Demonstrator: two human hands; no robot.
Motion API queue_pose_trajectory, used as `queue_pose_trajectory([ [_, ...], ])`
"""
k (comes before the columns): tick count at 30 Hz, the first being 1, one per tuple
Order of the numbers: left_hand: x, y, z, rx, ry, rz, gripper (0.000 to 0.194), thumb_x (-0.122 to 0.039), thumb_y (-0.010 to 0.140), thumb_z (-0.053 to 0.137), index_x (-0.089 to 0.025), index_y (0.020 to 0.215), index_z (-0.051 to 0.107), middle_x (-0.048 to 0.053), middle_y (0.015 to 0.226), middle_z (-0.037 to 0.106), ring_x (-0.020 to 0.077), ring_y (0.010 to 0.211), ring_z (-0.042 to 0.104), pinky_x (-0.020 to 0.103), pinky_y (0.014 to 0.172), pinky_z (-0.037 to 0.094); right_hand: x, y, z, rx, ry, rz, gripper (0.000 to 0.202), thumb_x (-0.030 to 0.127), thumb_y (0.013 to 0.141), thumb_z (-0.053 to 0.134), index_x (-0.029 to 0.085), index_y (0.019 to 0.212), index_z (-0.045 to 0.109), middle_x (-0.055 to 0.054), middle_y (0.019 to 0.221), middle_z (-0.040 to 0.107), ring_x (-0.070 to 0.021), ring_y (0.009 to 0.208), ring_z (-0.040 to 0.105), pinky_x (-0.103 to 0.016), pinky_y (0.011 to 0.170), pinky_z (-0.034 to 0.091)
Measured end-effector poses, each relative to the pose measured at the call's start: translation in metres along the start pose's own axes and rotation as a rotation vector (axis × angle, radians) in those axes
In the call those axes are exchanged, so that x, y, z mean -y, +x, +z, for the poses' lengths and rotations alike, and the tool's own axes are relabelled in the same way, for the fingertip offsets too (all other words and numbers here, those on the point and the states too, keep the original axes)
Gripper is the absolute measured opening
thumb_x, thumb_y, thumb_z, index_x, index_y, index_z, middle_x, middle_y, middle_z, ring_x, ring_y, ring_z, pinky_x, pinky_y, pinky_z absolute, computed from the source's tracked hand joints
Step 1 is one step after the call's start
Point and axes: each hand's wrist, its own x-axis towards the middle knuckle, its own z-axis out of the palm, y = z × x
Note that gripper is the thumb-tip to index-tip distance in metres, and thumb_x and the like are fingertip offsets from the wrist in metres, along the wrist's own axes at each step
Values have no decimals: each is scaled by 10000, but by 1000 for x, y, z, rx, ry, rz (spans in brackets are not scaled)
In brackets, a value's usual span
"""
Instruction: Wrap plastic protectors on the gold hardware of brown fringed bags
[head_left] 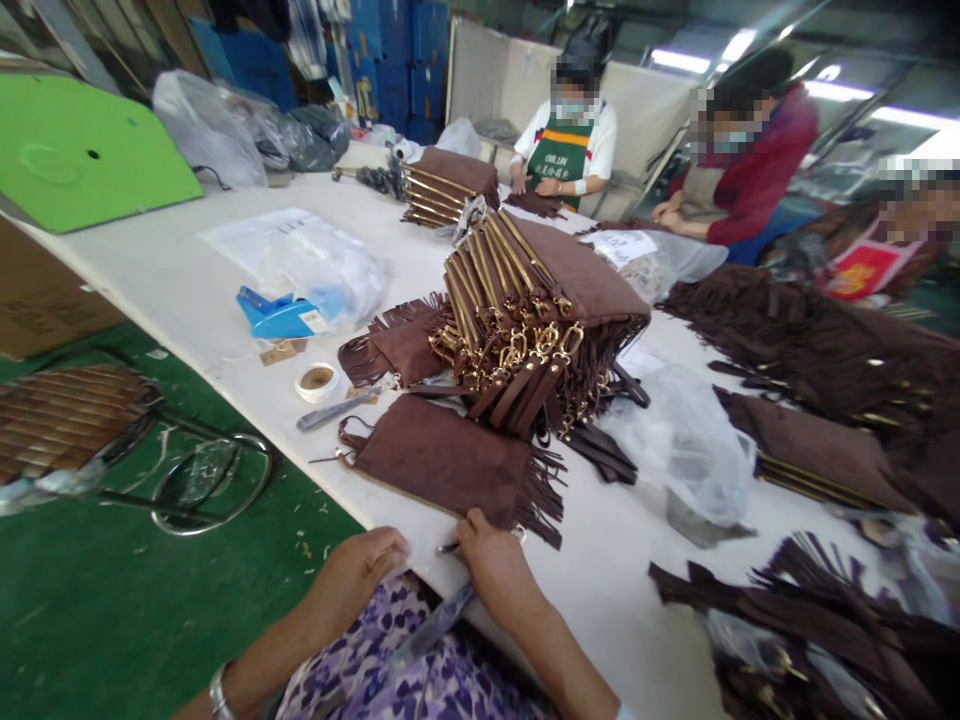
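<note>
A brown fringed pouch (442, 455) lies flat on the white table near its front edge. Just below its lower edge, my right hand (499, 570) is closed on a small dark piece too small to name, and a plastic-wrapped strip (435, 625) hangs beneath it. To the left, my left hand (360, 575) has its fingers pinched together over my lap; what they hold, if anything, is too small to tell. Behind the pouch rises a stack of brown bags (577, 265) with gold zippers and clasps.
On the white table (187, 270) are a blue tape dispenser (281, 315), a white roll (316, 381) and clear plastic bags (679, 440). Brown fringed pieces (817, 620) cover the right side. A stool (75, 420) stands at left. Several people work behind.
</note>
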Motion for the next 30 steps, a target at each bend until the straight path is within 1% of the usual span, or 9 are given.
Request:
queue_pose_trajectory([
  [4, -1, 2, 1, 16, 80, 43, 284, -333, 967, 384, -219, 884, 630, 3, 874, 649, 195, 853, 597, 284, 770, 378, -5, -4, -8, -73, 399, 48, 186, 50, 850, 529, 208, 907, 608, 3, 925, 642, -142, 806, 634, -217, 690, 417],
  [7, -6, 4, 1, 32, 117, 45, 294, -321, 980, 363, -222, 888, 624, 1, 880, 644, 192, 858, 601, 287, 776, 379, -6, -7, -12, -43, 621, 99, 163, 75, 835, 536, 210, 871, 620, 24, 814, 660, -125, 751, 612, -201, 656, 386],
  [10, -12, 6, 3, 42, 145, 37, 274, -318, 978, 376, -225, 888, 618, -2, 882, 645, 191, 859, 604, 286, 764, 381, -7, -9, -13, -13, 719, 143, 146, 103, 822, 537, 209, 848, 634, 26, 747, 659, -127, 697, 596, -201, 616, 364],
  [15, -16, 5, 4, 46, 150, 36, 248, -294, 974, 390, -231, 888, 614, -9, 880, 645, 184, 857, 605, 283, 768, 384, -8, -11, -10, -51, 760, 169, 161, 100, 802, 533, 207, 846, 645, 11, 813, 692, -138, 763, 618, -204, 657, 373],
  [26, -26, 11, 11, 36, 153, 10, 233, -285, 952, 415, -235, 882, 631, -9, 879, 670, 179, 847, 617, 273, 755, 397, -15, -14, -6, -45, 623, 77, 185, 96, 828, 544, 225, 887, 662, 14, 892, 706, -134, 834, 642, -198, 727, 393],
  [28, -26, 9, 12, 39, 125, -7, 240, -305, 946, 423, -230, 886, 643, -3, 867, 677, 186, 838, 620, 276, 751, 407, -11, -11, -4, -39, 605, 48, 188, 98, 833, 551, 221, 904, 674, 5, 910, 711, -137, 855, 652, -196, 749, 410],
  [30, -24, 5, 16, 53, 51, -12, 270, -350, 942, 421, -230, 889, 657, 2, 852, 685, 198, 832, 625, 282, 752, 425, -2, -10, -5, -45, 561, 39, 201, 90, 829, 562, 212, 923, 691, -6, 928, 721, -138, 873, 664, -191, 764, 431],
])
